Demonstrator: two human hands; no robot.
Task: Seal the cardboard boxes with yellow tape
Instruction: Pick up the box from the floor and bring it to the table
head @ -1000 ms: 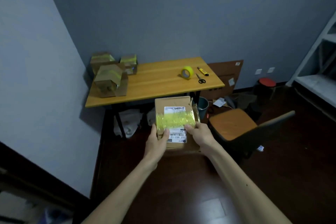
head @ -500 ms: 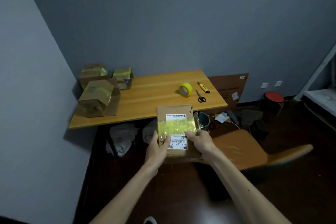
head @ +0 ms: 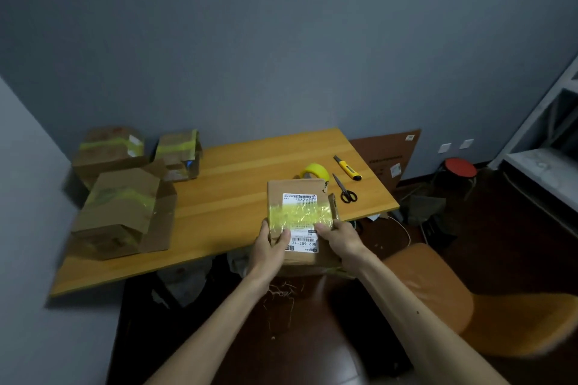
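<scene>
Boxes of brown cardboard already banded in yellow tape (head: pixel 122 212) sit at the left of the wooden counter (head: pixel 234 172). The left hand (head: pixel 269 251) and right hand (head: pixel 339 239) each grip a near corner of a small labelled cardboard box (head: pixel 297 197), which is held above the counter's near edge. It seems strapped, so setting it down looks next, clear of the yellow tape roll (head: pixel 316 170). A second earlier it was held short of the counter.

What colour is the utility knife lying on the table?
The slim utility knife is yellow with dark ends, seen in the head view.
</scene>
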